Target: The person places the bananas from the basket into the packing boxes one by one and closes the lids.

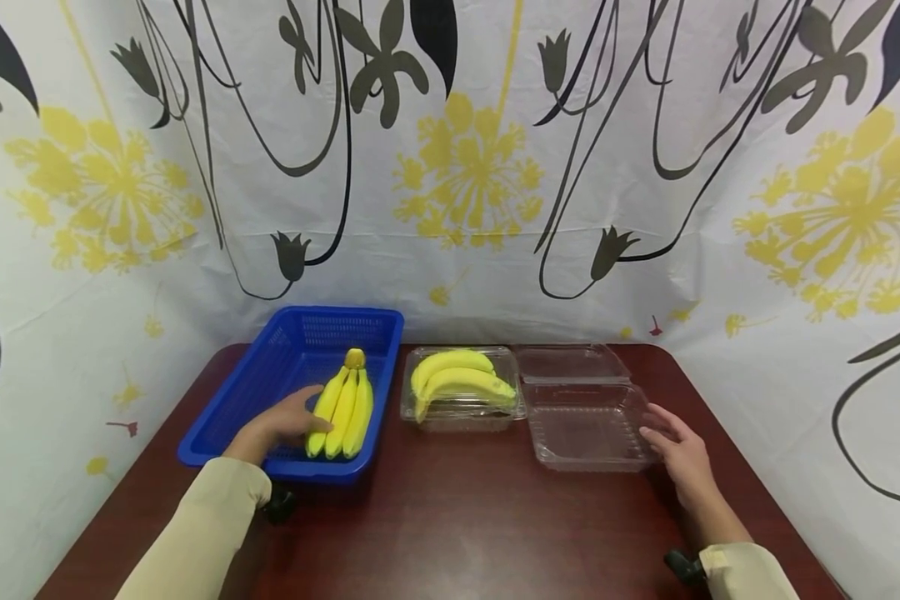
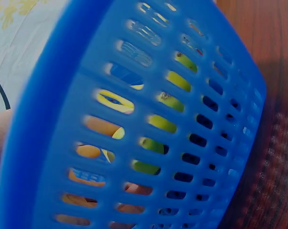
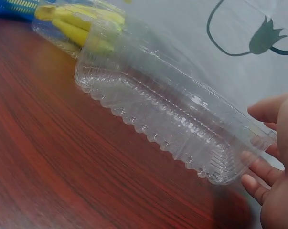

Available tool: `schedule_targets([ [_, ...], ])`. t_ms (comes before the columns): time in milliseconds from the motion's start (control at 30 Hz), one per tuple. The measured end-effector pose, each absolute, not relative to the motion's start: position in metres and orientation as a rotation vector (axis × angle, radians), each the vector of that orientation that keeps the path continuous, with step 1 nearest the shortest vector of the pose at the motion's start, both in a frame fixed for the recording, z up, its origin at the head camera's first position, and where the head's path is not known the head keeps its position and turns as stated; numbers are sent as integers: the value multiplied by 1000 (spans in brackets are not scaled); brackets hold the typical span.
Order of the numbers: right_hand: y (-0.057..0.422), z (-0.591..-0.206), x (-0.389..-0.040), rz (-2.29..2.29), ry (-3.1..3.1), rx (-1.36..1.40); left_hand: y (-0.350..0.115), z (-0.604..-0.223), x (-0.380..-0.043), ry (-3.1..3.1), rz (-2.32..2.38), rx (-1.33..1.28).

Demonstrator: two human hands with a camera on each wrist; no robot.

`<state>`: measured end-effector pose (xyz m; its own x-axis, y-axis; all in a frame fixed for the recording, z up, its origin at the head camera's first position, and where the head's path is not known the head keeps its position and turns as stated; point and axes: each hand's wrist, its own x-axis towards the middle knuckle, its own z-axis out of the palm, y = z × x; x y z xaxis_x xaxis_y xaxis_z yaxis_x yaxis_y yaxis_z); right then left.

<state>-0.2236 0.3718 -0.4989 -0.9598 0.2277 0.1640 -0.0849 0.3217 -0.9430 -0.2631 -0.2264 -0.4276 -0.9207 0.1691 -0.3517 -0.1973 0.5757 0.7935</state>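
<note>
A bunch of three yellow bananas (image 1: pixel 342 410) lies in a blue plastic basket (image 1: pixel 288 472), stems pointing to the far side. My left hand (image 1: pixel 288 419) holds the bunch from its left side, the thumb across the lower part of the nearest banana. In the left wrist view, the basket wall (image 2: pixel 101 71) hides most of that hand; yellow and skin show through the slots. At the right, my right hand (image 1: pixel 681 454) holds the right edge of an open clear plastic container (image 1: pixel 588 429). The right wrist view shows its thumb above the rim and its fingers (image 3: pixel 263 169) against the outer wall.
Between basket and open container stands another clear container (image 1: pixel 461 423) with bananas (image 1: pixel 465 385) in it. The open container's lid (image 1: pixel 570 363) lies back toward the patterned cloth (image 1: pixel 480 283) behind the dark red table (image 1: pixel 480 533).
</note>
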Motion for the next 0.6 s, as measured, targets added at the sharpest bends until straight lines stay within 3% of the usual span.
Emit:
schedule_targets([
  [600, 352, -514, -221, 1888, -2175, -35, -232, -428, -270, 2413, 1324, -36],
])
